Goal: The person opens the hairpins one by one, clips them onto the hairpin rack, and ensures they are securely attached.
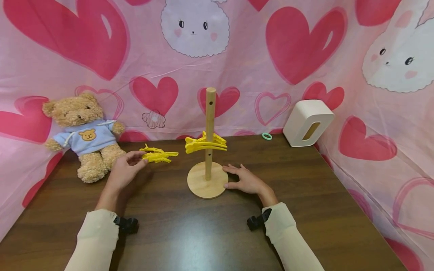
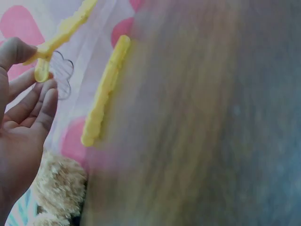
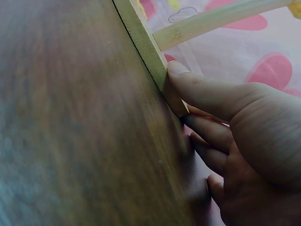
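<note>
A wooden stand (image 1: pixel 208 184) with a round base and upright post stands mid-table. Yellow hair clips (image 1: pixel 205 146) sit across its post, one in front of another. My left hand (image 1: pixel 125 169), left of the stand, pinches the end of a yellow hair clip (image 2: pixel 70 29) between thumb and fingers; its jaws are spread apart. Beside it, another yellow hair clip (image 2: pixel 104 94) lies on the table. My right hand (image 1: pixel 245 180) holds the right rim of the base, with the thumb (image 3: pixel 188 81) against the edge and the index finger farther round it.
A teddy bear (image 1: pixel 89 139) in a blue top sits against the backdrop at the left. At the back right stand a white tissue box (image 1: pixel 298 124) and a small mint-green ring (image 1: pixel 266 136). A pink heart-print cloth (image 1: pixel 244 75) hangs behind the brown table (image 1: pixel 190 241).
</note>
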Tool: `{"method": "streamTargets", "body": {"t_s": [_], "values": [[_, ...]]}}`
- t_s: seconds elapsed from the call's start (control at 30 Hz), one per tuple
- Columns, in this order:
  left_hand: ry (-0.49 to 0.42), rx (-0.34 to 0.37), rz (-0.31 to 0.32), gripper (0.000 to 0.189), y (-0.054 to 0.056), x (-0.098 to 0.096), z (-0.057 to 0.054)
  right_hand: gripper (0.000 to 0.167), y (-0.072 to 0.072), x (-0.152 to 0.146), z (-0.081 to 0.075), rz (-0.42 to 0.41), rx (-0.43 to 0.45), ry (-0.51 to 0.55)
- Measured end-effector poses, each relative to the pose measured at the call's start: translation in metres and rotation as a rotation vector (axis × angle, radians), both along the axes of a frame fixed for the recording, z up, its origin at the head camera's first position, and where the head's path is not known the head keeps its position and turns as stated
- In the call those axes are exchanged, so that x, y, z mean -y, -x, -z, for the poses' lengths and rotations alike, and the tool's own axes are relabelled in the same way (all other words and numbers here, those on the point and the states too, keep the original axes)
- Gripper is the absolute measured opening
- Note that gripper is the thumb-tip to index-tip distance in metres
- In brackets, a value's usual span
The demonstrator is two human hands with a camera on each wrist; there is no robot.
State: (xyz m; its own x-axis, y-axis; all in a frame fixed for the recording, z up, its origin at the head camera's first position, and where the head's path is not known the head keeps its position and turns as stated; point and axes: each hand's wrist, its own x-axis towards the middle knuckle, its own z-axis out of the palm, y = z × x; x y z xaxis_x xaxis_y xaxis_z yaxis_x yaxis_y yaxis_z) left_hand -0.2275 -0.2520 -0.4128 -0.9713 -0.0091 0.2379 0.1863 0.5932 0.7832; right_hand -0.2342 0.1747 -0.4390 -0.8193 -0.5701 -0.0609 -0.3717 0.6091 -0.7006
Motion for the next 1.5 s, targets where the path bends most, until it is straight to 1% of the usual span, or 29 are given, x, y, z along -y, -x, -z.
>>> {"method": "streamTargets", "body": {"t_s": [0.1, 0.33, 0.57, 0.7, 0.8, 0.87, 0.93, 1.2, 1.4, 1.5], "values": [[-0.049, -0.035, -0.007, 0.039, -0.001, -0.005, -0.004, 0.069, 0.000, 0.000, 0.000, -0.003, -0.001, -0.004], [-0.143, -0.066, 0.018, 0.036, -0.003, -0.016, -0.015, 0.069, 0.000, -0.001, 0.001, -0.007, -0.009, -0.002], [-0.256, -0.120, 0.034, 0.036, -0.007, -0.027, -0.031, 0.069, 0.001, 0.000, 0.001, -0.011, -0.012, -0.007], [-0.338, -0.185, 0.045, 0.032, -0.010, -0.033, -0.042, 0.069, 0.001, 0.000, -0.001, -0.007, -0.005, -0.003], [-0.444, -0.245, 0.061, 0.020, -0.011, -0.036, -0.049, 0.069, 0.001, 0.000, -0.001, -0.001, -0.002, -0.006], [-0.494, -0.279, 0.070, 0.015, -0.012, -0.039, -0.053, 0.069, 0.001, 0.000, -0.001, 0.001, 0.001, -0.009], [-0.527, -0.301, 0.082, 0.015, -0.012, -0.041, -0.056, 0.069, 0.001, 0.000, 0.000, 0.000, 0.001, -0.014], [-0.433, -0.358, 0.076, 0.021, -0.017, -0.052, -0.071, 0.070, 0.001, 0.000, 0.001, 0.005, 0.013, -0.007], [-0.414, -0.425, 0.087, 0.024, -0.021, -0.064, -0.085, 0.070, 0.001, 0.000, 0.000, 0.006, 0.017, -0.002], [-0.388, -0.448, 0.098, 0.025, -0.023, -0.070, -0.088, 0.070, 0.001, 0.000, 0.000, 0.007, 0.021, -0.003]]}}
